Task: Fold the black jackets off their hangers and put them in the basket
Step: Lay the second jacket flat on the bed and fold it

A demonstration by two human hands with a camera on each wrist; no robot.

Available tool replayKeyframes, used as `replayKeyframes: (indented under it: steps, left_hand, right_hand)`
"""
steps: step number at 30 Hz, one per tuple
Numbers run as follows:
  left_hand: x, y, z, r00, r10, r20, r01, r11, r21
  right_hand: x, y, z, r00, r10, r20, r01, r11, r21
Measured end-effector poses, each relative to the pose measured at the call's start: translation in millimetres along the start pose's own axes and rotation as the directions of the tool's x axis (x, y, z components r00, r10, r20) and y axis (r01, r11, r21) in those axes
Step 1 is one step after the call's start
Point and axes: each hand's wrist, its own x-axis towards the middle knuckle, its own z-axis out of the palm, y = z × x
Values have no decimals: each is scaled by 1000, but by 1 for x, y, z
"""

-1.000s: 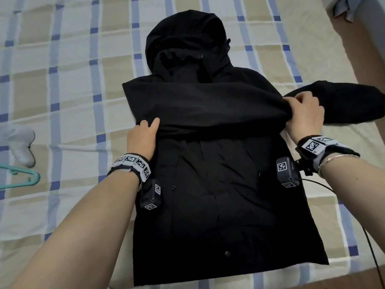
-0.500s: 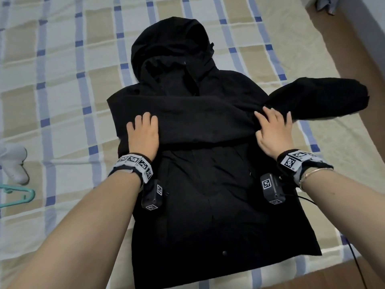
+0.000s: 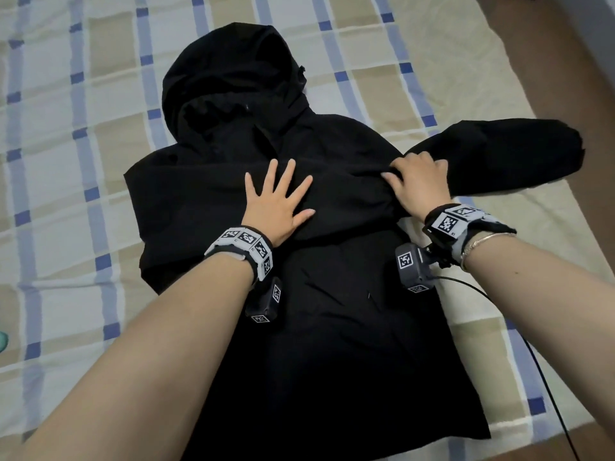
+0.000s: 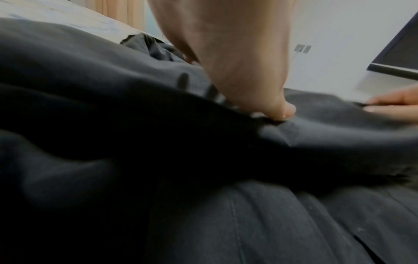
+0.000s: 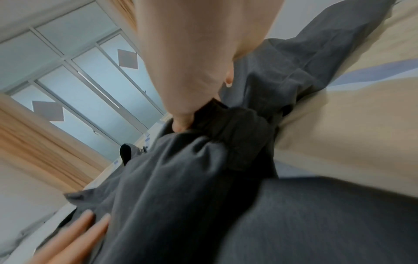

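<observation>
A black hooded jacket (image 3: 332, 327) lies front up on the checked bedspread (image 3: 83, 194), hood (image 3: 233, 78) away from me. One sleeve is folded across the chest. My left hand (image 3: 278, 201) presses flat on that folded sleeve with fingers spread; the left wrist view shows its thumb (image 4: 280, 110) touching the cloth. My right hand (image 3: 416, 184) grips bunched fabric at the base of the other sleeve (image 3: 499, 154), which sticks out to the right. In the right wrist view the thumb (image 5: 181, 123) and curled fingers pinch that fold of jacket (image 5: 237, 134).
A sliver of a teal hanger (image 3: 2, 341) shows at the left edge. The bed ends on the right at a brown floor (image 3: 572, 78). A black cable (image 3: 539, 361) trails from my right wrist over the bed's near right corner.
My left hand slid right from the jacket's left side to the middle of the chest and spread its fingers. My right hand went from lying flat to gripping fabric at the sleeve base.
</observation>
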Motion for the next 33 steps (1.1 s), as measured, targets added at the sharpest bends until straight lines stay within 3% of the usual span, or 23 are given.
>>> replayKeyframes:
  steps: [4, 8, 10, 11, 12, 15, 17, 21, 26, 29, 33]
  left_hand:
    - [11, 15, 9, 962, -171, 214, 199, 973, -119]
    - [22, 28, 7, 824, -360, 438, 444, 890, -103]
    - [26, 35, 2, 749, -432, 503, 541, 837, -87]
    - [26, 39, -1, 736, -457, 500, 560, 826, -69]
    - [27, 43, -3, 762, -465, 450, 544, 837, -56]
    - [37, 58, -10, 933, -340, 120, 352, 931, -92]
    - [52, 73, -18, 975, -219, -31, 215, 971, -106]
    - [85, 99, -27, 993, -95, -67, 86, 989, -119]
    - [98, 95, -29, 989, -113, -100, 109, 993, -42]
    - [100, 87, -32, 959, -224, -174, 223, 974, -25]
    - [105, 91, -35, 927, -273, -256, 274, 961, -33]
  right_hand:
    - [14, 25, -9, 999, 26, 19, -31, 962, 272]
    - [22, 45, -7, 991, 134, 29, -133, 896, 423]
    - [25, 49, -9, 993, 116, 31, -118, 884, 452]
    - [26, 52, -10, 995, 96, 8, -90, 896, 435]
    - [26, 57, -13, 996, 77, -34, -57, 915, 399]
    - [27, 84, -30, 988, 64, -142, -21, 959, 282]
    - [31, 107, -41, 987, 80, -138, -48, 973, 224]
    - [48, 143, -47, 997, 3, 80, -11, 995, 96]
    - [62, 161, -41, 946, -150, 289, 182, 980, -86]
    - [53, 172, -39, 939, -171, 300, 220, 965, -140]
    - [29, 198, -40, 966, -40, 257, 64, 994, -86]
